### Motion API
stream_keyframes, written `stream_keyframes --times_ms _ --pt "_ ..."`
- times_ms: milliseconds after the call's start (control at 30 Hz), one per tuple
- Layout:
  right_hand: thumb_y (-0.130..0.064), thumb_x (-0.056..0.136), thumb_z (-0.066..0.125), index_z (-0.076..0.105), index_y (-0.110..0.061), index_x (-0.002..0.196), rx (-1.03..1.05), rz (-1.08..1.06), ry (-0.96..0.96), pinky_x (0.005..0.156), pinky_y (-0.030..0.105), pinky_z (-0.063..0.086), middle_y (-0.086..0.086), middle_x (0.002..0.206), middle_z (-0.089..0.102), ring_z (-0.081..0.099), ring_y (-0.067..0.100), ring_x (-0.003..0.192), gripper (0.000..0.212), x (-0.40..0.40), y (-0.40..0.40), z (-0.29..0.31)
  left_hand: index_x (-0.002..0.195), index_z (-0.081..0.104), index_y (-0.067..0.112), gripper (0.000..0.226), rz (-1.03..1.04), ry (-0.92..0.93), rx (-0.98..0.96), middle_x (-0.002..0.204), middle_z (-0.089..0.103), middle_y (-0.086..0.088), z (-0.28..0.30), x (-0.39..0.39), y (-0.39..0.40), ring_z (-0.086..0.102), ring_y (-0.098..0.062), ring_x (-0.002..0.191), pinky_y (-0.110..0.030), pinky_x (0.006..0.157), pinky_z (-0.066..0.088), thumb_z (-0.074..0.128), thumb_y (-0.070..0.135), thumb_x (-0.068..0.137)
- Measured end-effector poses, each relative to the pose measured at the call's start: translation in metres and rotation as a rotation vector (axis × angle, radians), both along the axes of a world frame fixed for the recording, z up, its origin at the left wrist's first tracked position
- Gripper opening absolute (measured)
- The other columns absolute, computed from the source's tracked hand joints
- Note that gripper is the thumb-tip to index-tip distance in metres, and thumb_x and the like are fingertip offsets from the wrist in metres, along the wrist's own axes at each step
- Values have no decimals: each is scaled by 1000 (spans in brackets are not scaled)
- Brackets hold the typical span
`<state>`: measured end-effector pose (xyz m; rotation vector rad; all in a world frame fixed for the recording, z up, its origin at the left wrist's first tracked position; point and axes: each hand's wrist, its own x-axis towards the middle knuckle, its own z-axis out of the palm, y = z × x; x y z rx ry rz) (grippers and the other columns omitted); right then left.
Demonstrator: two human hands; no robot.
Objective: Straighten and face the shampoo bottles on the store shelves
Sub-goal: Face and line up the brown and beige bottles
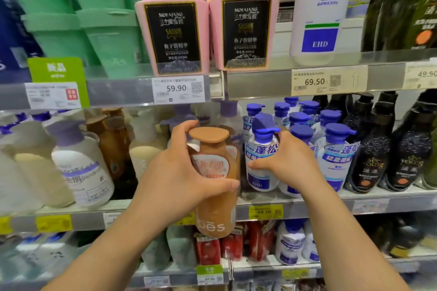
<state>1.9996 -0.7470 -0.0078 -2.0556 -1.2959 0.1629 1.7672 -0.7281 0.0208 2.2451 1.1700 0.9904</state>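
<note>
your left hand (175, 172) grips the brown bottle (216, 182) in front of the mid shelf edge (307, 208), label facing you. right hand (287, 160) wraps a blue-cap bottle (261, 160), tight btwn neighbours.

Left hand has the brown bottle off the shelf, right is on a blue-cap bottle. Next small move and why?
Probably set the brown bottle back on the middle shelf, label forward, in the brown row to its left. The left hand holds it in front of the shelf edge, so it is not yet placed. The right hand rests on a blue-capped white bottle, seemingly steadying it.
</note>
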Motion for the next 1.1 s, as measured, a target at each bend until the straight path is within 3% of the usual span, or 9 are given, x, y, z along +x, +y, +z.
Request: stream_keyframes --times_ms 100,367,567,600,700,767,900,1100 --pt "-57 54 88 53 -23 117 -53 -11 -9 82 45 56 -2 109 69 65 24 101 80 -3 5 -11 134 20 52 115 0 22 -10 106 58 30 -2 -6 3 60 3 95 -19 78 52 83 70 40" --pt "-53 57 89 57 -18 117 -140 -12 -30 82 42 53 5 109 68 62 29 102 77 -7 7 -9 137 18 52 121 31 37 -47 115 59 28 -8 -27 16 60 0 103 -35 88 55 76 79 34" --pt "-51 55 91 58 -14 100 -250 -25 -26 67 36 54 0 88 69 66 18 74 67 -6 7 2 137 20 50 122 51 32 -67 113 61 26 -9 -51 23 62 -4 101 -35 87 55 75 80 32" --pt "-49 57 91 55 -16 104 -268 -29 -18 68 35 53 1 89 69 67 19 75 67 -8 7 4 137 20 50 122 52 30 -67 114 61 24 -8 -56 24 62 -4 101 -34 87 55 76 80 32" --pt "-46 61 92 50 -9 136 -287 -75 12 74 36 53 9 108 68 68 28 92 94 -13 7 5 138 20 49 121 54 24 -62 110 60 27 -6 -72 27 62 -2 99 -27 84 54 81 74 36" --pt "-46 61 92 44 -9 142 -264 -125 23 80 40 56 11 116 67 68 31 97 101 -18 6 3 140 19 48 122 61 32 -44 106 56 28 -3 -84 29 61 -2 96 -25 82 53 81 72 38" --pt "-37 66 91 45 -13 140 -158 -208 90 74 42 58 8 117 69 72 24 73 91 -35 -2 0 139 20 47 122 93 41 -5 108 59 22 0 -108 37 61 -7 98 -29 82 53 81 74 38" --pt "-49 81 74 46 -17 144 88 -502 -152 84 50 49 14 135 60 57 41 119 76 -77 -26 15 137 21 48 121 123 21 -2 115 64 16 -2 -138 45 63 -11 102 -41 86 55 75 79 33"
